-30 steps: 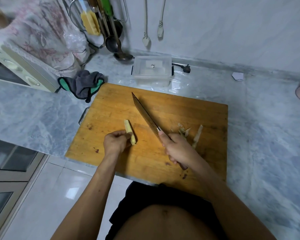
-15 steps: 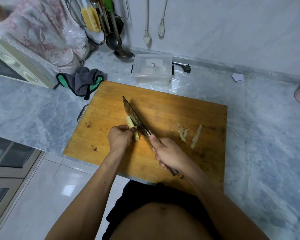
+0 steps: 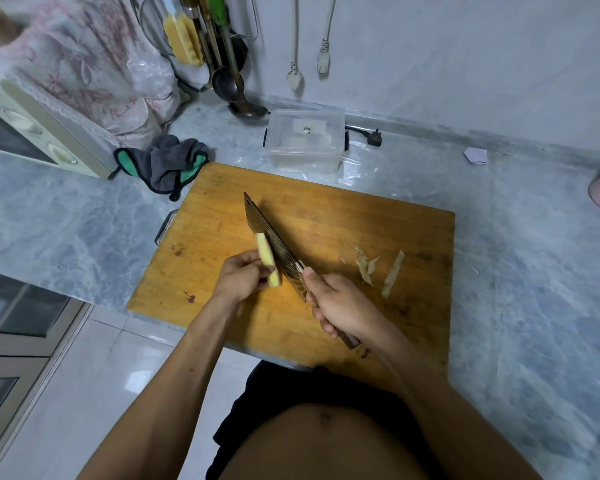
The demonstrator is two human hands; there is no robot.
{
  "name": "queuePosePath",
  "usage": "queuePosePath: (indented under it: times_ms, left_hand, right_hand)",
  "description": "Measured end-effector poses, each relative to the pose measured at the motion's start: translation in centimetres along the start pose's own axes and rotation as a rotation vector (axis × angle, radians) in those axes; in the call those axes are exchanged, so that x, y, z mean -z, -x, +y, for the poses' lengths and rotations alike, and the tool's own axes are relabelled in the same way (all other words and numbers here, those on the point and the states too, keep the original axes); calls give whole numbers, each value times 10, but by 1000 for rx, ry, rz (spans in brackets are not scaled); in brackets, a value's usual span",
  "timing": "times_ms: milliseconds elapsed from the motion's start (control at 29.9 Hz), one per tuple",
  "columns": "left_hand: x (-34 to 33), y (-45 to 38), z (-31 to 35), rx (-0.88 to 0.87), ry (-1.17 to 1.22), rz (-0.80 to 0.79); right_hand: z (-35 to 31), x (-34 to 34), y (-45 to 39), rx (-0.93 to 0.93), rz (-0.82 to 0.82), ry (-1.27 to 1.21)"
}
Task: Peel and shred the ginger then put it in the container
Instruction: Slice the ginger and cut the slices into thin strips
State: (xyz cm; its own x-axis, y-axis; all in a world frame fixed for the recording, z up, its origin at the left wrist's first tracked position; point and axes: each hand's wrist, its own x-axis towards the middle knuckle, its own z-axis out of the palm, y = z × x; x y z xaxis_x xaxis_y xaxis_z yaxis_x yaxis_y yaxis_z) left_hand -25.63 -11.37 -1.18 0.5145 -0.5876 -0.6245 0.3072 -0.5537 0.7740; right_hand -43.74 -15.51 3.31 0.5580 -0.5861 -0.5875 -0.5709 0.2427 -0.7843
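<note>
Gripping the ginger (image 3: 268, 263) just above the wooden cutting board (image 3: 326, 237), the left hand (image 3: 241, 277) has its fingers curled round the lower half of the piece, whose pale peeled face points up and away. The right hand (image 3: 340, 306) is wrapped round the handle of the knife (image 3: 274, 244), thumb pressed near the base of the blade. A second ago the blade stood clear of the ginger, off to its right; half a second ago it had swung in against it, and now it lies along the ginger's right side, touching it, tip pointing to the far left of the board. The peelings (image 3: 378, 270) to the right of the hands lie as they did before. Beyond the board's far edge the clear plastic container (image 3: 305, 142) sits on the marble counter (image 3: 66, 216), unmoved, with the grey and green cloth (image 3: 163, 162) to its left.
</note>
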Motion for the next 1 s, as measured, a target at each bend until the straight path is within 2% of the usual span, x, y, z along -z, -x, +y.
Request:
queuePosePath:
  times_ms: [67,100,200,234,334,434,534,635,802,1002]
  left_hand:
    - [-1,1,-1,-149,-25,20]
    - [1,0,-2,-287,-87,66]
    - [16,-7,-11,-755,-443,234]
    - [21,-9,-16,-860,-545,253]
    - [30,-9,-37,-942,-714,212]
    - [34,-2,-55,-903,-743,187]
    - [32,7,-57,-807,-615,240]
    - [23,14,-40,-555,-447,290]
    - [19,-8,-28,-152,-131,283]
    - [6,-24,-26,-115,-38,366]
  right_hand:
    - [0,1,1,16,-1,-4]
    - [0,1,1,25,4,-9]
    - [-1,5,0,34,28,-36]
    - [-2,6,0,35,37,-41]
    - [0,9,-1,32,50,-43]
    - [4,9,0,16,51,-40]
    - [6,6,0,-4,40,-31]
    - [6,2,-1,-13,33,-28]
    - [1,-2,-1,-2,38,-7]
    - [-3,-3,0,32,24,50]
